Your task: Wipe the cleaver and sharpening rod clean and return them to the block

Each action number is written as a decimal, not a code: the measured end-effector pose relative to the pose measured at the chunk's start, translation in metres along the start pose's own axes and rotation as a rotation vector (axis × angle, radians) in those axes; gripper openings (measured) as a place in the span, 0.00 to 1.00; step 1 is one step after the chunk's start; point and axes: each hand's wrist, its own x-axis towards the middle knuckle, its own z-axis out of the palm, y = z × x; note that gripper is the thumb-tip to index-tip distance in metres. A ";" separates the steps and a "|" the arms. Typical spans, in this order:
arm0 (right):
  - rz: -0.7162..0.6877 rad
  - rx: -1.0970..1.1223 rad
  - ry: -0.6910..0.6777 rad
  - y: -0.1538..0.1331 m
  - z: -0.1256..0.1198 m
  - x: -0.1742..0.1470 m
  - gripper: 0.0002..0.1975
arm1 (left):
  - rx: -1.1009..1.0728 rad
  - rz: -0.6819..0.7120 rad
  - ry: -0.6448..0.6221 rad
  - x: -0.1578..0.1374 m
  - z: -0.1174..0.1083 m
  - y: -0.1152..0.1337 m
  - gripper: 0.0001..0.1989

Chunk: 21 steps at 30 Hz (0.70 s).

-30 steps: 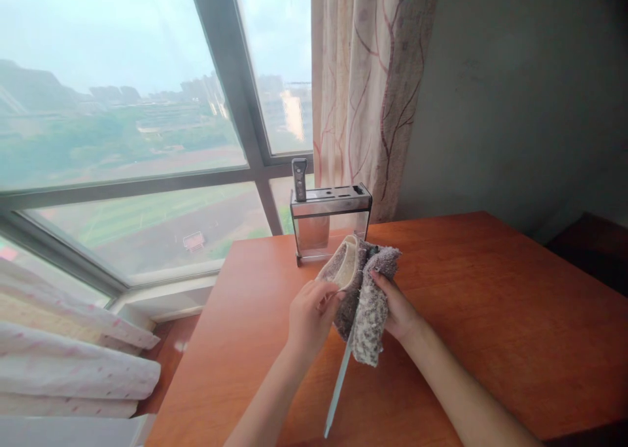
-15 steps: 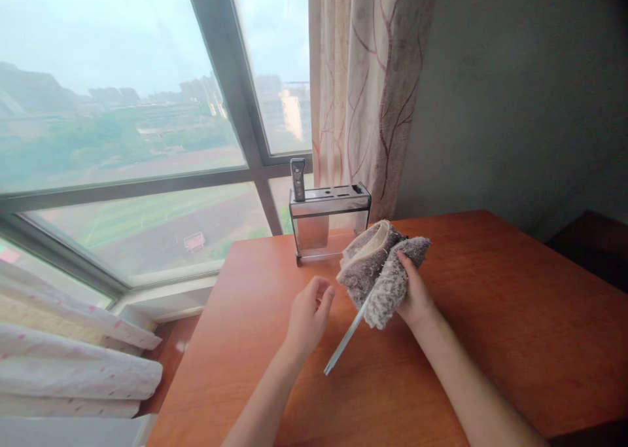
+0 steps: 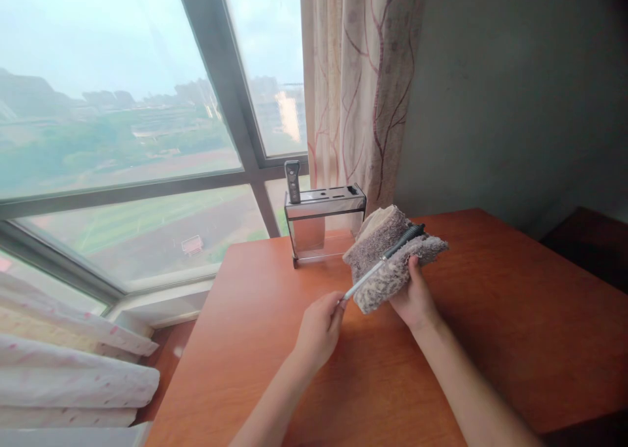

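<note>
My right hand [image 3: 416,298] is closed around a folded grey-and-cream fluffy cloth [image 3: 375,244], thumb on top. In the fold of the cloth lies a sharpening steel [image 3: 367,278], a slim silvery rod with a black handle pointing up and to the right. My left hand [image 3: 320,329] pinches the rod's lower-left tip between thumb and fingers. Both hands hold these things above the table. Behind the cloth stands a knife block [image 3: 326,201] with clear sides and a metal slotted top; one knife [image 3: 292,180] stands in its left slot, handle up.
The reddish-brown wooden table [image 3: 520,316] spreads under my hands, its left edge beside the window [image 3: 147,231]. A patterned curtain [image 3: 366,87] hangs behind the knife block, and a pale curtain [image 3: 73,375] hangs at lower left. A grey wall [image 3: 505,93] is at right.
My left hand has closed on the tip of the sharpening steel, which was free before. The cloth has opened out, so the black handle now shows, and it has shifted slightly right.
</note>
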 end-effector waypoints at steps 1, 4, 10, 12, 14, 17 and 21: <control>0.022 0.006 -0.013 0.001 0.001 -0.001 0.28 | 0.008 0.007 0.011 0.000 0.000 0.000 0.13; 0.068 0.027 -0.033 0.001 0.004 -0.003 0.26 | -0.001 -0.031 0.045 0.000 0.000 -0.003 0.14; -0.047 0.080 -0.069 -0.014 0.010 0.001 0.29 | -0.236 -0.163 0.111 0.006 -0.004 -0.009 0.21; -0.054 0.115 -0.092 -0.021 0.009 0.004 0.30 | -0.325 -0.181 0.103 0.006 -0.006 -0.008 0.23; -0.022 0.134 -0.111 -0.025 0.005 0.007 0.31 | -0.381 -0.190 0.053 0.006 -0.008 -0.006 0.23; -0.008 0.102 -0.091 -0.027 0.000 0.009 0.28 | -0.378 -0.177 -0.080 0.003 -0.008 -0.003 0.22; -0.033 -0.019 -0.030 -0.027 -0.001 0.007 0.25 | -0.365 -0.182 -0.187 0.001 -0.001 -0.002 0.22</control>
